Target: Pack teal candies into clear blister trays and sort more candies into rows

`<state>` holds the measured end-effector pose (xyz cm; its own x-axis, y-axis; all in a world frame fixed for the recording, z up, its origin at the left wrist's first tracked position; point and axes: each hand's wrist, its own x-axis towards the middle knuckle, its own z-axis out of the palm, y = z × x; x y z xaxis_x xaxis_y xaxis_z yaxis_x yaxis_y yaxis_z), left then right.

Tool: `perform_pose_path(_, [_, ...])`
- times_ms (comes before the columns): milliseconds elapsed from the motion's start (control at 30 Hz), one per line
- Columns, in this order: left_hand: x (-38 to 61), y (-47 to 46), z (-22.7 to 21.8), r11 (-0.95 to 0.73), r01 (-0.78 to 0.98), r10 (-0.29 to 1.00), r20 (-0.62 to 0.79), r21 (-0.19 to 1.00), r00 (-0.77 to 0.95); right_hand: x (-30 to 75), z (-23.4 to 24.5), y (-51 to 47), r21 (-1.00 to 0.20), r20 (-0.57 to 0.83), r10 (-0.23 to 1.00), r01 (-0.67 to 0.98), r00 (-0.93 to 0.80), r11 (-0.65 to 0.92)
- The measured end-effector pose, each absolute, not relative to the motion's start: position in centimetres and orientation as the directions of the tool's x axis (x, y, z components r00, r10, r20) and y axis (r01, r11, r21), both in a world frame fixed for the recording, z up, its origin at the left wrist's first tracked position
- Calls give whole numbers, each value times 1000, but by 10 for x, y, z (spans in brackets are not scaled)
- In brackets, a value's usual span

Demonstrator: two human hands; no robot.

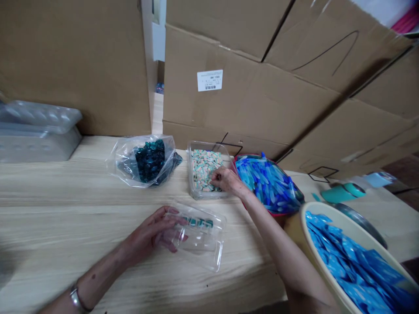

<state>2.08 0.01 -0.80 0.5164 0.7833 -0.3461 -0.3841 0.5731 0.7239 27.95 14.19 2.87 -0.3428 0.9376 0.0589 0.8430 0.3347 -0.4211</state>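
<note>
My left hand grips the left side of a clear plastic tray, thumb and fingers around its edge. Inside the tray lies a row of several small dark-green pieces. My right hand reaches into a clear rectangular container full of small flat pieces, printed in pale orange and green. Its fingertips are pinched together at the pile; what sits between them is too small to make out. An open clear bag of dark-green glossy pieces lies left of the container.
Right of the container is a red-rimmed holder of blue slender pieces. A cream tub of blue packets stands at the near right, a teal bottle beyond it. Cardboard boxes wall the back; translucent boxes stand left.
</note>
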Motion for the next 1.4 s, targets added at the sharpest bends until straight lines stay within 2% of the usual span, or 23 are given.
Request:
perform_pose_path(100, [21, 1, -8, 583, -383, 781, -365, 716, 507, 285, 40, 144, -539, 14, 940, 789, -342, 295])
perform_pose_path(233, [21, 1, -11, 583, -401, 782, -356, 706, 511, 301, 68, 149, -707, -182, 859, 671, -478, 224])
perform_pose_path(333, [21, 1, -13, 580, -421, 785, -339, 697, 518, 307, 82, 153, -723, -321, 729, 654, -604, 223])
perform_pose_path(467, [20, 1, -14, 587, -408, 780, -351, 700, 519, 303, 79, 155, -662, -427, 633, 700, -645, 268])
perform_pose_path(533, [20, 1, -13, 589, -400, 777, -357, 702, 518, 299, 75, 154, -632, -428, 617, 707, -660, 318])
perform_pose_path(633, [21, 1, -11, 585, -395, 780, -356, 709, 515, 297, 73, 152, -602, -379, 655, 712, -654, 363])
perform_pose_path(800, [21, 0, -9, 594, -400, 775, -363, 698, 518, 303, 69, 160, -643, -327, 758, 721, -564, 259])
perform_pose_path(967, [21, 1, -8, 586, -410, 783, -357, 699, 510, 299, 56, 170, -607, -318, 796, 756, -515, 246])
perform_pose_path(1233, [21, 0, -10, 576, -409, 781, -330, 708, 530, 299, 57, 164, -746, -305, 838, 660, -452, 84])
perform_pose_path(1333, [21, -1, -8, 576, -396, 782, -340, 715, 523, 293, 54, 164, -702, -303, 857, 706, -416, 94])
perform_pose_path(1400, [21, 0, -8, 569, -393, 786, -338, 723, 518, 288, 52, 163, -617, -287, 870, 772, -401, 152])
